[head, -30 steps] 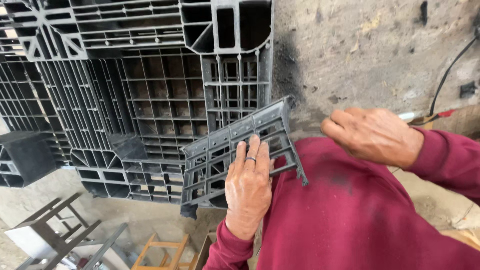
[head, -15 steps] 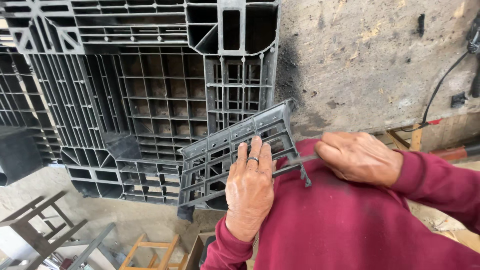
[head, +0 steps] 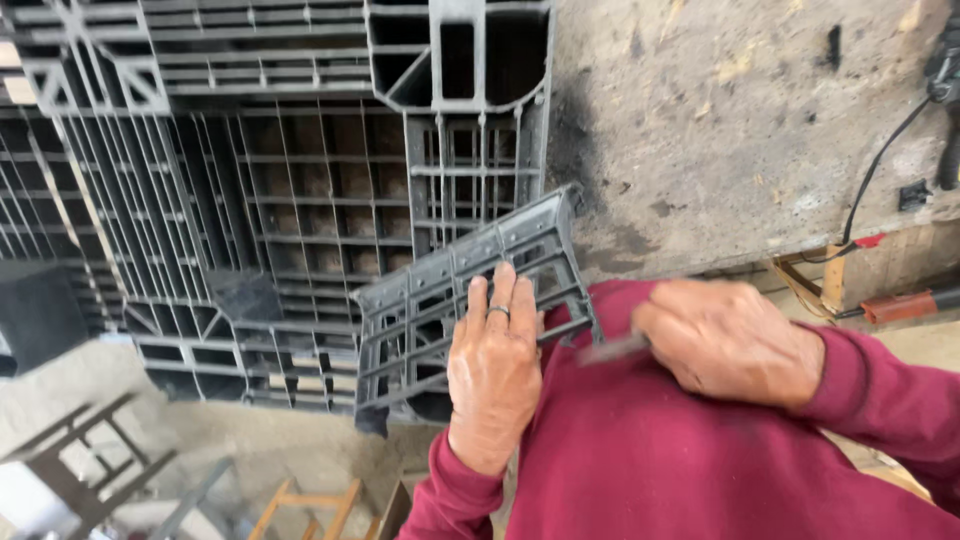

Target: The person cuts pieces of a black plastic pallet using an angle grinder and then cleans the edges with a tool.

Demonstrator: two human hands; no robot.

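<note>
My left hand (head: pixel 495 370), with a ring on one finger, lies flat against a broken grey plastic grid piece (head: pixel 415 315) and holds it tilted in front of my chest. My right hand (head: pixel 730 340) is closed around a thin grey tool (head: pixel 612 349), which is blurred. The tool's tip sits at the lower right edge of the grid piece, beside my left hand's fingers. Both arms are in dark red sleeves.
A large grey plastic pallet (head: pixel 300 180) stands upright behind the piece, against a rough concrete wall (head: pixel 720 120). A black cable (head: pixel 880 170) and an orange-handled tool (head: pixel 900 305) are at the right. Below left are a metal frame (head: pixel 80 470) and a wooden stool (head: pixel 300 500).
My right hand has come down and to the left, from above my sleeve to the right edge of the grid piece. My left hand keeps its hold on the piece.
</note>
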